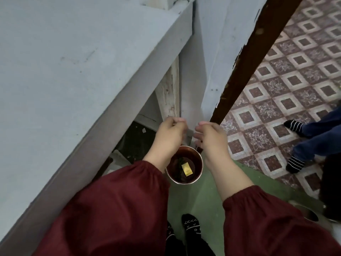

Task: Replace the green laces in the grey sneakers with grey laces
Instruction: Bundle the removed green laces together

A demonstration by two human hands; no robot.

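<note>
View: straight down, over both arms in dark red sleeves [114, 209].

1. Left grip [169, 135]: fingers curled, thumb and forefinger pressed together on a thin pale sliver [175, 124]. The sliver is too small to identify.
2. Right grip [210, 137]: fingers bent downward, thumb pointing toward the left grip. The palm is hidden, so it cannot be told whether this grip is holding anything.
3. The two grips are level with each other, near but apart. Both are above a round copper-coloured can [197, 163] that stands on the green floor [203, 196].
4. Can contents: dark matter and a yellow scrap [186, 169].
5. Sneakers and laces: their location cannot be told from this view.

Surroundings: a blue-grey desk [73, 71] at left, a brown-edged door [258, 52] at centre, and patterned tiles [276, 89] at right. The wearer's black-socked feet [191, 224] are below the can. A second person's striped socks [293, 125] are on the tiles.
</note>
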